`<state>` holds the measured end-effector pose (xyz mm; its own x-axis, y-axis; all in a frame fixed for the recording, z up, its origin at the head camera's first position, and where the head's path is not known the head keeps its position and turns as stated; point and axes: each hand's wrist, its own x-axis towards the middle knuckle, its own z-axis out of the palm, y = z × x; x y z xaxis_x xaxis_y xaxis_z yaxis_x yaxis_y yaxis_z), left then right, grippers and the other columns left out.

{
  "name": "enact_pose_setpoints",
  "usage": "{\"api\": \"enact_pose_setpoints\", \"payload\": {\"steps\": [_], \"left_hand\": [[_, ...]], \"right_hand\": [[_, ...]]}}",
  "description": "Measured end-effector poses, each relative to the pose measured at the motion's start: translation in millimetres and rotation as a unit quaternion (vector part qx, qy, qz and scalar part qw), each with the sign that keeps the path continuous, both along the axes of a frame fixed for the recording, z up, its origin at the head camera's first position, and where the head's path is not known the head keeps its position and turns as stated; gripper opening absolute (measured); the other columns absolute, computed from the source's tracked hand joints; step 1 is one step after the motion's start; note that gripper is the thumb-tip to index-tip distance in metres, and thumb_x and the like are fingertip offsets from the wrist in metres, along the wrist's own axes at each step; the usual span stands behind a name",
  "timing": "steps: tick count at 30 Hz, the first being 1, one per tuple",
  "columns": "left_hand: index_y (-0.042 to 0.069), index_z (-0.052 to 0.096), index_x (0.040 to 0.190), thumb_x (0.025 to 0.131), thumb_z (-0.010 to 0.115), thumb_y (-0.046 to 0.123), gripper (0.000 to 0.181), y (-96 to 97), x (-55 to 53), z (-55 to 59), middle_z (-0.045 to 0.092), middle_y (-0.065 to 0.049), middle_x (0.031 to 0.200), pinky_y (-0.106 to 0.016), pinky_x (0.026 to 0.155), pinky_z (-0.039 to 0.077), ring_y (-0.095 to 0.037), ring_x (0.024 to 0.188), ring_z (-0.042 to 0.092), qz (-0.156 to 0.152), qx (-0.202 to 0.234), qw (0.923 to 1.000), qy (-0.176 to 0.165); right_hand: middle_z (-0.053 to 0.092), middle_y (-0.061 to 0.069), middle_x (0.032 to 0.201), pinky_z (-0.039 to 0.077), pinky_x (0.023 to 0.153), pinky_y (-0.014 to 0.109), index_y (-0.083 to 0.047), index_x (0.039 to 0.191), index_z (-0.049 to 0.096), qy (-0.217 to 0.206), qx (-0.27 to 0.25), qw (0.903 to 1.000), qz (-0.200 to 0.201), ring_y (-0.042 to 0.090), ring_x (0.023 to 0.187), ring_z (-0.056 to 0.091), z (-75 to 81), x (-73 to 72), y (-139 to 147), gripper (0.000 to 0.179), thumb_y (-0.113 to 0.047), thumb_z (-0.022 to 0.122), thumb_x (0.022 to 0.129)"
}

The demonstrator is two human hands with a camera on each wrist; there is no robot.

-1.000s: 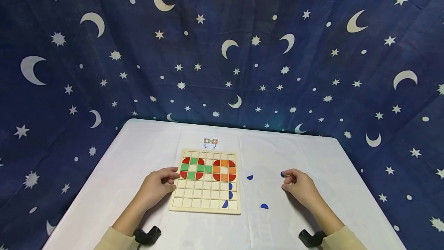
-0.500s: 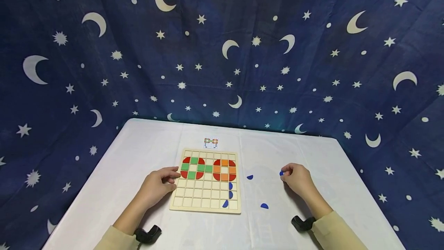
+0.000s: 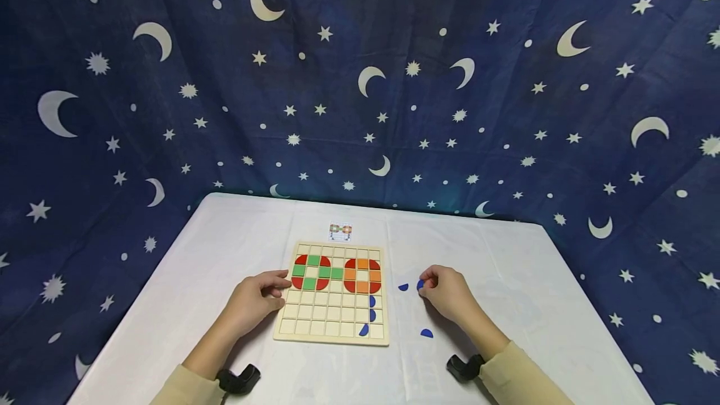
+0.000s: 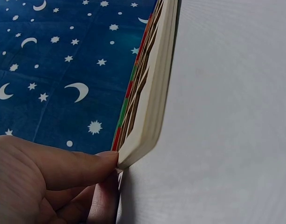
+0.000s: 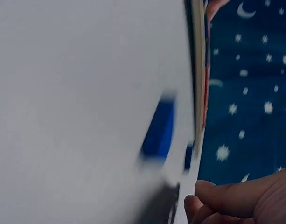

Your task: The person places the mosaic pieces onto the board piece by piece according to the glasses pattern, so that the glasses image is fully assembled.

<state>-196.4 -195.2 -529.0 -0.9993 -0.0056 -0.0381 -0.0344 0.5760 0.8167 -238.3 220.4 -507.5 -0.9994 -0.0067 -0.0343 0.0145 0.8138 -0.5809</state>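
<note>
My left hand point(image 3: 255, 305) holds the left edge of a wooden grid board point(image 3: 332, 341), thumb and fingertips against its side near the front corner in the left wrist view. Red, green and orange tiles on the board form two rings joined by green squares. Several blue half-round pieces sit in its lower right cells, the lowest one tilted. Right of the board, my right hand point(image 3: 447, 292) pinches a blue half-round tile point(image 3: 420, 284) between thumb and fingers, just above the table. Beside it lies a loose blue piece point(image 3: 403, 287); another blue piece point(image 3: 427, 334) lies nearer me.
A small printed pattern card point(image 3: 340, 232) lies behind the board, showing a similar coloured design. The white-covered table point(image 3: 484, 249) extends to both sides. A dark blue star-and-moon cloth point(image 3: 360, 80) hangs behind it. Black wrist cameras are on both wrists.
My right hand has moved left toward the board, carrying the blue half-round tile. My left hand and the board stay about where they were.
</note>
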Motion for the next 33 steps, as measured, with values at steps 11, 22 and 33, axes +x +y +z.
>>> {"api": "enact_pose_setpoints", "payload": {"steps": [11,22,33], "left_hand": [[0.014,0.083,0.114,0.086,0.080,0.000,0.031,-0.5,0.8,0.7,0.069,-0.004,0.149,-0.024,0.084,0.047,-0.011,0.092,0.063,-0.001,-0.004,1.0000,-0.006],[0.013,0.083,0.115,0.086,0.080,0.001,0.031,-1.7,0.7,1.8,0.069,-0.005,0.149,-0.023,0.083,0.047,-0.009,0.092,0.063,-0.003,-0.005,1.0000,-0.007],[0.013,0.083,0.114,0.086,0.081,0.001,0.031,-3.7,-0.3,1.2,0.070,-0.005,0.147,-0.023,0.083,0.049,-0.009,0.091,0.064,-0.019,0.004,0.9998,0.000]], "right_hand": [[0.064,-0.004,0.082,0.048,0.058,0.024,-0.011,0.104,0.075,0.003,-0.071,0.9927,0.098,0.013,0.073,0.057,21.0,16.5,-82,0.016,-0.006,0.083,0.090],[0.064,-0.009,0.081,0.046,0.057,0.022,-0.015,0.103,0.078,-0.009,-0.114,0.9766,0.182,0.006,0.068,0.056,23.6,24.2,-165,0.014,-0.008,0.081,0.091],[0.062,-0.012,0.073,0.046,0.065,0.021,-0.014,0.099,0.078,-0.008,-0.129,0.9753,0.179,0.003,0.067,0.054,8.7,18.4,-215,0.014,-0.008,0.085,0.088]]}}
